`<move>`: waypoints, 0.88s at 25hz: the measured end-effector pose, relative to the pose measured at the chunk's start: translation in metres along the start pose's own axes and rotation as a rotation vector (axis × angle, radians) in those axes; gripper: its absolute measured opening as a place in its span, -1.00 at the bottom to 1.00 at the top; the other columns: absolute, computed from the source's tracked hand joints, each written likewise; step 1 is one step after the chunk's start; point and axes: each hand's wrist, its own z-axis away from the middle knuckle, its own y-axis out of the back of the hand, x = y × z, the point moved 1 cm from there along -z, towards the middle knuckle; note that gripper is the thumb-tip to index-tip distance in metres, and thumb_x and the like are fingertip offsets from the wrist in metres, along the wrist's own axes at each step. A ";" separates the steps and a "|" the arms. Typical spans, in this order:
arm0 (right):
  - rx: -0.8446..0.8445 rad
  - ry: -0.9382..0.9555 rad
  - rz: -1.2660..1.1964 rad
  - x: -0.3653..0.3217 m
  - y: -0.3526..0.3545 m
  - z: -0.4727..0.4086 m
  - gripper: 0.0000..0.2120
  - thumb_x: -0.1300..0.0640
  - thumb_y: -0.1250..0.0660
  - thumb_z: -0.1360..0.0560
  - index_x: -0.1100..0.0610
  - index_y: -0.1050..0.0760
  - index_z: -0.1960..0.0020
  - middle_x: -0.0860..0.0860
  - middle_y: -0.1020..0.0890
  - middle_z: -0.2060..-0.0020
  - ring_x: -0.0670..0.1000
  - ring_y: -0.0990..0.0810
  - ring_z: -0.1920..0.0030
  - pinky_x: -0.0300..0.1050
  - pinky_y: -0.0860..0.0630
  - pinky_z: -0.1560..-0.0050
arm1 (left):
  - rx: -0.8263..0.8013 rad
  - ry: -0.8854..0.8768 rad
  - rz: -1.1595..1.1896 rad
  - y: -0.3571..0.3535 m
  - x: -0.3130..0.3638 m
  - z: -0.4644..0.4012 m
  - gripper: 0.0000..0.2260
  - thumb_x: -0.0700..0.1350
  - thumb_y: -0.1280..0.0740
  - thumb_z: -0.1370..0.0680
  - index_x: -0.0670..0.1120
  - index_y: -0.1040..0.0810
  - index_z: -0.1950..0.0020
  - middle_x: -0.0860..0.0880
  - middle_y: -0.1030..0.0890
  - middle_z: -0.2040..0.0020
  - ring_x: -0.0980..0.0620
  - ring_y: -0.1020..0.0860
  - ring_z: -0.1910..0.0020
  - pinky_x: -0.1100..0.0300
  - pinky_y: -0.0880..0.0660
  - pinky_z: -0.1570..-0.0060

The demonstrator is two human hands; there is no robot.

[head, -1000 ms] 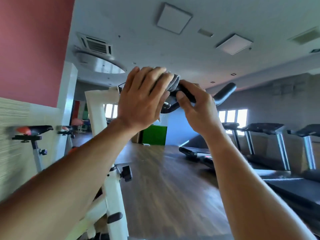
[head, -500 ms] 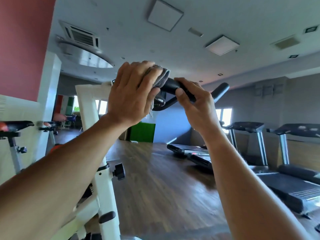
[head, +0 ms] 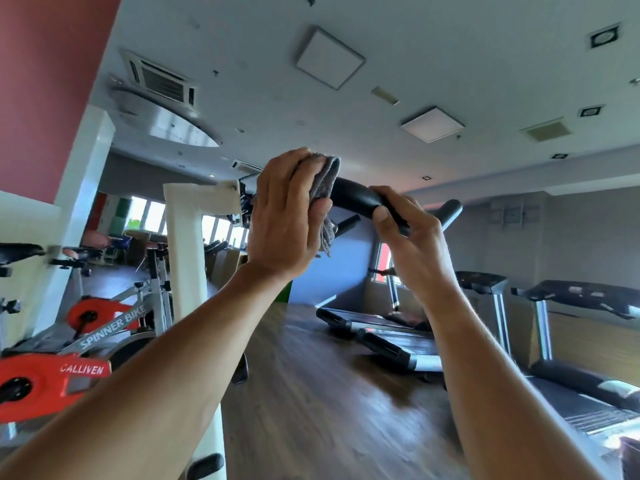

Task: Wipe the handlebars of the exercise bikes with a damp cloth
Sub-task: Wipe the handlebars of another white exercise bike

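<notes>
Gym, wood floor | black padded handlebar [head: 353, 199] runs left-right | left hand [head: 287, 220] clasps grey cloth [head: 325, 188] around it | right hand [head: 412, 233] grips bar alongside

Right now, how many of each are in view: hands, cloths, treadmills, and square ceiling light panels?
Hands: 2, the left hand and the right hand
Cloths: 1, the grey cloth wrapped on the black handlebar
Treadmills: 2, treadmill and treadmill
Ceiling light panels: 2, panel and panel
Total: 7
</notes>
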 end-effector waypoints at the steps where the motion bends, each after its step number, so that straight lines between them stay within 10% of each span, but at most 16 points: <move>1: 0.005 -0.008 -0.012 0.000 0.000 0.001 -0.70 0.07 -0.29 -0.62 0.05 -0.54 -0.33 -0.12 -0.60 -0.11 -0.36 -0.52 -0.03 -0.53 -0.34 -0.01 | 0.014 0.034 0.036 0.000 0.002 0.001 -0.60 0.00 -0.04 -0.66 -0.23 -0.38 -0.35 -0.26 -0.44 -0.31 -0.19 -0.39 -0.32 -0.07 -0.34 -0.37; 16: 0.017 -0.008 0.046 0.001 -0.005 0.002 -0.64 -0.07 -0.22 -0.58 0.03 -0.55 -0.29 0.00 -0.60 -0.06 -0.28 -0.48 0.02 -0.49 -0.31 0.03 | 0.071 0.240 0.254 -0.005 -0.003 0.008 -0.47 0.08 0.06 -0.66 -0.30 -0.43 -0.31 -0.24 -0.46 -0.25 -0.19 -0.43 -0.25 0.06 -0.34 -0.31; 22: 0.002 -0.027 0.045 -0.001 -0.004 0.002 -0.63 -0.08 -0.21 -0.57 0.00 -0.55 -0.30 -0.06 -0.57 -0.03 -0.28 -0.48 0.07 -0.48 -0.31 0.06 | 0.101 0.285 0.346 -0.001 -0.015 0.008 -0.52 0.13 0.07 -0.66 -0.15 -0.41 -0.34 0.12 -0.38 -0.20 -0.07 -0.45 -0.20 -0.04 -0.40 -0.22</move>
